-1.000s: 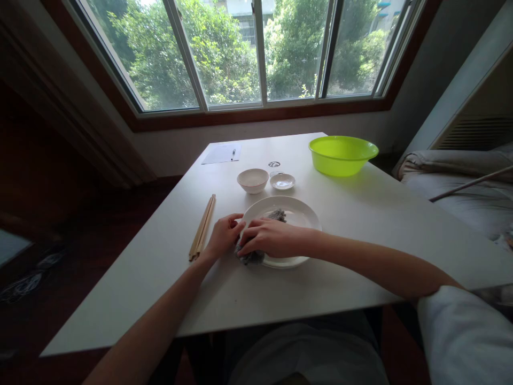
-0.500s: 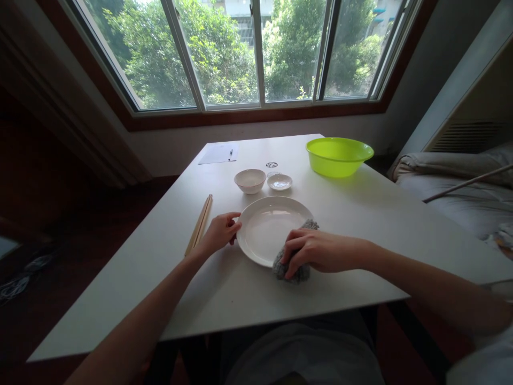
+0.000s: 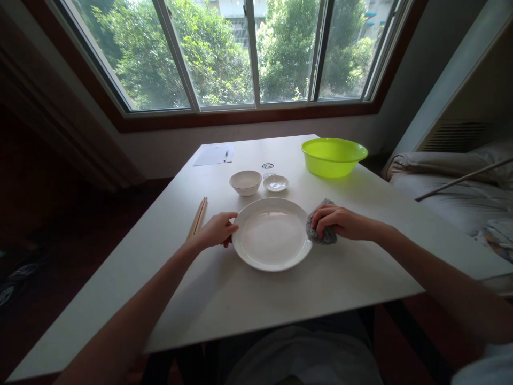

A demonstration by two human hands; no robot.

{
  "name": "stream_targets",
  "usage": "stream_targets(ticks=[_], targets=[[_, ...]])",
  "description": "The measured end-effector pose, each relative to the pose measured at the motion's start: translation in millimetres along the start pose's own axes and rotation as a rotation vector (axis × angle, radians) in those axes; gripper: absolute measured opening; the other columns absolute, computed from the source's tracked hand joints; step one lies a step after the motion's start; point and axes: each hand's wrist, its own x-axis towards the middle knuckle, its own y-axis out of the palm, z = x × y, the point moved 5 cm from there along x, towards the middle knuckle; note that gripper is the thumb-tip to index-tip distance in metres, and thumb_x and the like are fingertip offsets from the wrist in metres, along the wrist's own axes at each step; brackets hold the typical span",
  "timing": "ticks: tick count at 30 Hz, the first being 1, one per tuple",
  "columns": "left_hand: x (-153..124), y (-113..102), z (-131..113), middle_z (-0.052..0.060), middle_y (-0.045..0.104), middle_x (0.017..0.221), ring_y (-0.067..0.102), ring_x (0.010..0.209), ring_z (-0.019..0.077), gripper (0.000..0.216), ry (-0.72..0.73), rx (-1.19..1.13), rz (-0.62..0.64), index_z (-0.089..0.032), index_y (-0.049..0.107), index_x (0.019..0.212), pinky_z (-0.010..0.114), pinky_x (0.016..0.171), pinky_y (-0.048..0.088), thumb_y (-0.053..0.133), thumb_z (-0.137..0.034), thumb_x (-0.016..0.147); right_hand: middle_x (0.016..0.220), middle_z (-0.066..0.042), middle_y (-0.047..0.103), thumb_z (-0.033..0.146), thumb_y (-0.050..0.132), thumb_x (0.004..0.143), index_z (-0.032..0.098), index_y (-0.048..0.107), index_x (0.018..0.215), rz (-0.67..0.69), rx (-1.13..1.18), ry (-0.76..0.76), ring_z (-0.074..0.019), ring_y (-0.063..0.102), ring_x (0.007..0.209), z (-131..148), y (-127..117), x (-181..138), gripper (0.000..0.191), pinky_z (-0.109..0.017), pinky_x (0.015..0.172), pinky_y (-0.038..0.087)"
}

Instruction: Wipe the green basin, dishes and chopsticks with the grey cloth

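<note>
A large white plate (image 3: pixel 272 235) lies in front of me on the white table. My left hand (image 3: pixel 218 229) grips its left rim, thumb on the edge and fingers curled beneath. In my right hand (image 3: pixel 340 222) is a bunched grey cloth (image 3: pixel 323 235), at the plate's right rim. Wooden chopsticks (image 3: pixel 197 218) lie left of the plate, partly hidden by my left hand. Behind the plate stand a white bowl (image 3: pixel 245 183) with a thin red rim line and a small white dish (image 3: pixel 276 184).
A bright green basin (image 3: pixel 334 156) stands at the back right of the table (image 3: pixel 224 315). Paper (image 3: pixel 210 155) with a pen (image 3: pixel 226 156) lies at the back left. A padded seat (image 3: pixel 433 184) is beside the table on the right, and a window rises behind it.
My right hand has moved the grey cloth from the plate's lower right rim up and outward to its right side. My left hand stays on the left rim.
</note>
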Motion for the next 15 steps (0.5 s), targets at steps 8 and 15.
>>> stream_targets(ticks=[8, 15], targets=[[-6.9, 1.4, 12.8, -0.001, 0.058, 0.05, 0.057, 0.045, 0.0151, 0.047, -0.028, -0.005, -0.115, -0.01, 0.056, 0.115, 0.023, 0.044, 0.042, 0.047, -0.04, 0.08, 0.109, -0.006, 0.064, -0.002, 0.041, 0.076, 0.02, 0.066, 0.107, 0.0, 0.026, 0.082, -0.0148, 0.059, 0.1, 8.3, -19.3, 19.2, 0.046, -0.026, 0.088, 0.046], [-13.3, 4.5, 3.1, 0.007, 0.069, 0.078, 0.064, 0.069, 0.0206, 0.042, 0.032, 0.174, -0.233, -0.013, 0.059, 0.11, 0.028, 0.063, 0.046, 0.039, -0.039, 0.084, 0.111, -0.007, 0.065, 0.001, 0.048, 0.074, 0.021, 0.061, 0.12, 0.172, -0.101, 0.063, -0.0188, 0.059, 0.103, 53.4, 11.3, 47.7, 0.051, -0.032, 0.091, 0.045]])
